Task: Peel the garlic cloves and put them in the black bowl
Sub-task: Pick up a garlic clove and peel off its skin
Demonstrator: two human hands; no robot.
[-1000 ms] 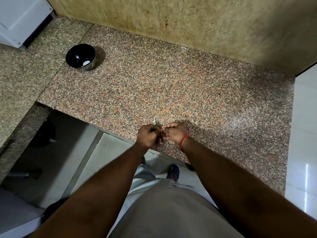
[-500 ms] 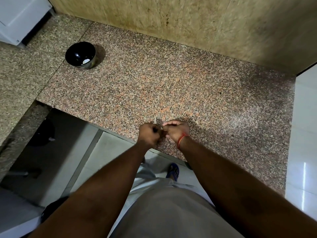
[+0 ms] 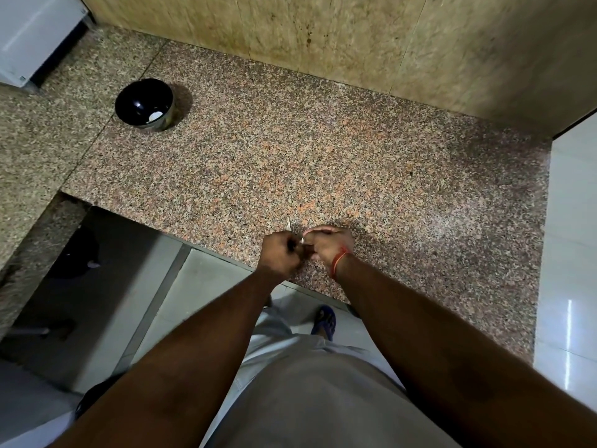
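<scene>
The granite counter runs wide ahead of both hands, backed by a tan stone wall beyond them; a white appliance sits far off to the left. The black bowl stands well apart from the hands, ahead and to the left, with one pale piece inside that looks like a peeled clove.

The left hand and right hand meet at the counter's near edge, fingers curled in, pinching a garlic clove between them; only a sliver of it shows. A scrap of peel lies just ahead of the left hand.

The clove is probably light, firm and a little slippery once bare, its skin papery and brittle. It is best steadied by its sides while nails lift the skin from a tip.
</scene>
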